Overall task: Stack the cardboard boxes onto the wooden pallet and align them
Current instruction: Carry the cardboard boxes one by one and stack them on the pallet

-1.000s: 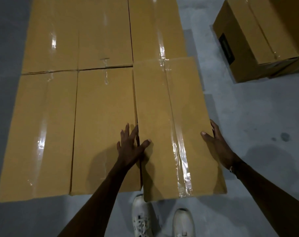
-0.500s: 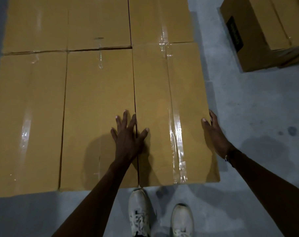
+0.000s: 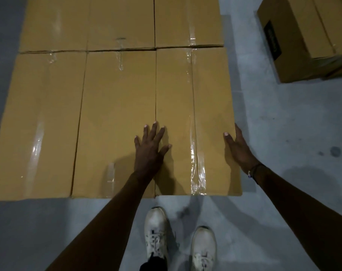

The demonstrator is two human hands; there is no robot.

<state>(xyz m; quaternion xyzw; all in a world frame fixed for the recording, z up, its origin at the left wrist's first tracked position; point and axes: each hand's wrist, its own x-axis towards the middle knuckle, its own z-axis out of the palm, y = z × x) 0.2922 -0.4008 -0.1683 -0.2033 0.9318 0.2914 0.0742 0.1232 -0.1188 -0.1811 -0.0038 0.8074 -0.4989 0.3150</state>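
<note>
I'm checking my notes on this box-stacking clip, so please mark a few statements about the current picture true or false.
1. The left hand lies flat with spread fingers across the seam between the middle box and the right-hand box. True.
2. The right hand rests on top of that box near the tape. False: it presses against the box's right side edge.
3. Another box stands apart on the floor at the upper right. True.
4. The person wears black boots. False: white sneakers show below the boxes.
5. The near row has two boxes. False: three lie side by side.
</note>
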